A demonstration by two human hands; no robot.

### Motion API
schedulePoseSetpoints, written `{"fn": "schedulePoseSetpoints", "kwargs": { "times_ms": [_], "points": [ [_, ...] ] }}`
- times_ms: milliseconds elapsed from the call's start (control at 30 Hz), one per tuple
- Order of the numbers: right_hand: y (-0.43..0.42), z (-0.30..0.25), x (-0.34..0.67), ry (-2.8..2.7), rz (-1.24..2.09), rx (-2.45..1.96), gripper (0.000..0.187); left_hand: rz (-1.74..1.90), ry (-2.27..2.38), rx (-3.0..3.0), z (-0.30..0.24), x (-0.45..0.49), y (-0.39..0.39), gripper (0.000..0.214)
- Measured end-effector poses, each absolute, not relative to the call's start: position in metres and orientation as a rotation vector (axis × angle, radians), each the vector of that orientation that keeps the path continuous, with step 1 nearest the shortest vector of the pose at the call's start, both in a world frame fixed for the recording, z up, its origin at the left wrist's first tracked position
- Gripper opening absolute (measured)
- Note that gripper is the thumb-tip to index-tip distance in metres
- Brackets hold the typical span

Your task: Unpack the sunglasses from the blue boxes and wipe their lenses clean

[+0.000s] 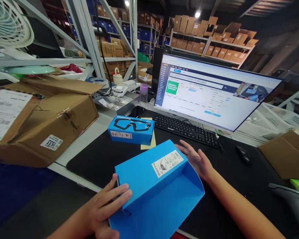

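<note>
A blue cardboard eyewear box [137, 169] is tilted over the black desk mat, its long lid flap folded open towards me. A white label [167, 164] with a picture of glasses is on its side. My left hand [109, 202] grips the box's left end, fingers over the top edge and thumb low by the flap. At the right end, my right hand [195, 159] has its fingers stretched out and apart, close against the box; whether it touches is hidden. Behind stands a second blue eyewear box [131, 129], closed, partly on a yellow paper [149, 146].
A monitor [214, 89] stands behind a black keyboard [186, 129]; a mouse [243, 155] lies to the right. Opened brown cartons [72, 122] crowd the left side, with another carton [286, 154] at right. A handheld scanner [286, 196] sits lower right. A person is among the shelves behind.
</note>
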State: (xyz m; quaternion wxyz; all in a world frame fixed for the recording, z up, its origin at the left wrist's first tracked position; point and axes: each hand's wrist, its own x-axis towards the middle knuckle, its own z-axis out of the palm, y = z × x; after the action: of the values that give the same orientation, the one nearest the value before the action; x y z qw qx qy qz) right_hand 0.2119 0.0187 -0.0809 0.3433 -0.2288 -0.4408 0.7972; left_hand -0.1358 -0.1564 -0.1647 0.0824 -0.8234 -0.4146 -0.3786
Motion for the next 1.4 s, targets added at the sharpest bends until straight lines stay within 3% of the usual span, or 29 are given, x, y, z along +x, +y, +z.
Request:
{"fn": "schedulePoseSetpoints", "kwargs": {
  "times_ms": [133,400,500,600,700,767,867,1133,1267,1400],
  "points": [
    [0.034,-0.07,0.212,-1.305,2.212,-0.576,0.089,-1.11,-0.88,-2.722,-0.148,-0.15,-0.12,0.072],
    [0.026,-0.077,0.209,-1.163,2.357,-0.791,0.063,-1.061,-0.818,-2.873,-0.131,-0.151,-0.097,0.067],
    [0.006,-0.071,0.21,-1.003,2.291,-0.922,0.063,-1.024,-0.988,-2.684,-0.113,-0.158,-0.089,0.068],
    [-0.014,-0.063,0.212,-0.78,2.208,-1.026,0.064,-0.844,-1.233,-2.395,-0.083,-0.182,-0.056,0.095],
    [-0.027,-0.057,0.213,-0.614,2.129,-1.043,0.066,-0.587,-1.686,-2.355,-0.053,-0.214,-0.006,0.105],
    [-0.032,-0.056,0.213,-0.561,2.039,-1.008,0.067,-0.492,-1.995,-2.484,-0.039,-0.23,0.026,0.108],
    [-0.037,-0.061,0.212,-0.581,1.919,-0.928,0.071,-0.398,-2.037,-2.592,-0.028,-0.239,0.052,0.101],
    [-0.05,-0.089,0.217,-0.757,1.933,-0.987,0.066,-0.558,-2.184,-2.247,-0.028,-0.237,0.02,0.1],
    [-0.056,-0.088,0.219,-0.974,1.909,-1.092,0.059,-0.635,-2.351,-1.87,-0.031,-0.235,-0.013,0.086],
    [-0.059,-0.078,0.215,-0.938,2.011,-1.084,0.054,-0.622,-2.469,-1.643,-0.032,-0.234,-0.035,0.097]
  ]
}}
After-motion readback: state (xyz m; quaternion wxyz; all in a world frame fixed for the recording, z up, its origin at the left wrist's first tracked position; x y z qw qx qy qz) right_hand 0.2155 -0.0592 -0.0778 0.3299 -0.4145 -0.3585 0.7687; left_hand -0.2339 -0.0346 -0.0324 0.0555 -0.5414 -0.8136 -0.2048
